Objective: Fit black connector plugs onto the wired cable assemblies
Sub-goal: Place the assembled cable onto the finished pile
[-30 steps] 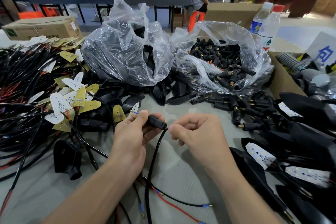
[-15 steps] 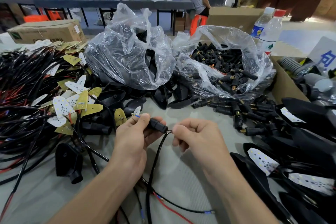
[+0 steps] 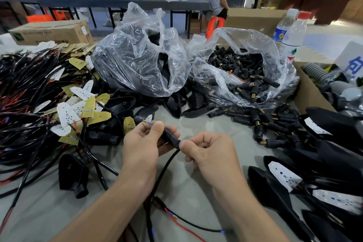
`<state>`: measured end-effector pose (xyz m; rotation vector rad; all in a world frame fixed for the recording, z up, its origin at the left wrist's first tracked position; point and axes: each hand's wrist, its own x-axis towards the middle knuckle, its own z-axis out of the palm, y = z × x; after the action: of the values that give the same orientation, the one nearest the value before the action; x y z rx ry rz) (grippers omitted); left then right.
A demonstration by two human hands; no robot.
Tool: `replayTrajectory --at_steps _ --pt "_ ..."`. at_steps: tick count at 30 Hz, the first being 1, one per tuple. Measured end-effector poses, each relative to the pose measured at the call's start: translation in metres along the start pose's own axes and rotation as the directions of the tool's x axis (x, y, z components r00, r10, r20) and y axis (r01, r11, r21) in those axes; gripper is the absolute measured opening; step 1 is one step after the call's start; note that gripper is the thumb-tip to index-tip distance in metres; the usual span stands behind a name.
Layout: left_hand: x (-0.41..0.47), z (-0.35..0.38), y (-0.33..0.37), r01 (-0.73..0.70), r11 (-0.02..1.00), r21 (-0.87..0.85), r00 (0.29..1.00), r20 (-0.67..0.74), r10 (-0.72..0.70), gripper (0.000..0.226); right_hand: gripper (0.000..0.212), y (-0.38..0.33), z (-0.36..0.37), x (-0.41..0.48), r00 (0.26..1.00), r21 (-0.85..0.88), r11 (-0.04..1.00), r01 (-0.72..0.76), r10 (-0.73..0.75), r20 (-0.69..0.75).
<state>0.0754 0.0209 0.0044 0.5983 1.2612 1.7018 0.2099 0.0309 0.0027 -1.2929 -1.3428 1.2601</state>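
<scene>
My left hand [image 3: 142,143] grips a black connector plug [image 3: 171,137] between thumb and fingers. A thin blue wire tip [image 3: 149,123] sticks out past my thumb. My right hand [image 3: 210,152] pinches the black cable [image 3: 164,171] right where it enters the plug's rear end. The cable drops toward me between my forearms, ending in red and blue leads [image 3: 176,220] on the table. Loose black plugs with brass ends [image 3: 261,122] lie to the right, and more fill a clear plastic bag [image 3: 241,70].
A heap of black and red cables with LED boards [image 3: 64,112] covers the left. A second plastic bag of black housings [image 3: 137,61] stands centre back. Black lamp shells [image 3: 324,163] pile at the right beside a cardboard box [image 3: 308,92] and two bottles [image 3: 292,33].
Both hands stay on the plug and cable. My right fingers have closed up against the plug's rear end, and the plug sits a little lower in my left fingers.
</scene>
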Motion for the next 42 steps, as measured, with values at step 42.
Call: replayTrajectory --at_steps 42 --pt "0.004 -0.011 0.000 0.044 0.999 0.006 0.953 0.299 -0.044 0.005 0.032 -0.002 -0.014 0.001 0.976 0.361 0.910 -0.203 0.161 0.145"
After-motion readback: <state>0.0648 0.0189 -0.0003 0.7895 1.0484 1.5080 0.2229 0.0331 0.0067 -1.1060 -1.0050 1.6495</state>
